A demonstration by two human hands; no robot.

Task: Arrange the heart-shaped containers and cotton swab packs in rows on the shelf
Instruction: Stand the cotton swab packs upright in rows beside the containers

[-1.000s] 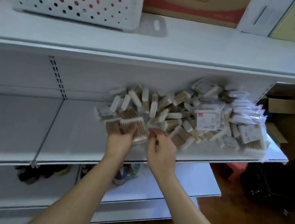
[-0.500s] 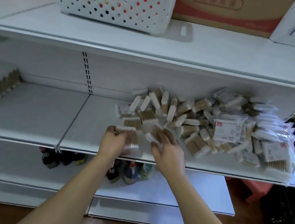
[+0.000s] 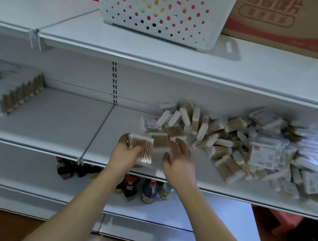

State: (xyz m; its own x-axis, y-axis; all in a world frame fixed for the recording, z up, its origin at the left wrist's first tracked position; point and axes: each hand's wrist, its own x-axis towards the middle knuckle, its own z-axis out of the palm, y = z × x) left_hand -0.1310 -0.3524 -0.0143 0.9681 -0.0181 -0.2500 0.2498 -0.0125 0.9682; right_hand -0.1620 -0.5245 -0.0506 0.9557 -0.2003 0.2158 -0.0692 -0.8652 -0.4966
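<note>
Nearest, on the lowest shelf (image 3: pixel 212 215), about five dark bottles (image 3: pixel 149 192) stand below the two hands: the left hand (image 3: pixel 126 154) grips a small stack of cotton swab packs (image 3: pixel 142 148) over the middle shelf (image 3: pixel 51 125) near its front edge, while the right hand (image 3: pixel 180 162) hovers just beside it with fingers spread, holding nothing. Right of them a loose heap of packs (image 3: pixel 242 144), too many to count, reaches the shelf's right end; bare board lies leftward up to one standing row of packs (image 3: pixel 15 92). On the top shelf (image 3: pixel 143 50) sit one perforated white basket (image 3: pixel 161 8) and two cartons (image 3: pixel 278 18).
</note>
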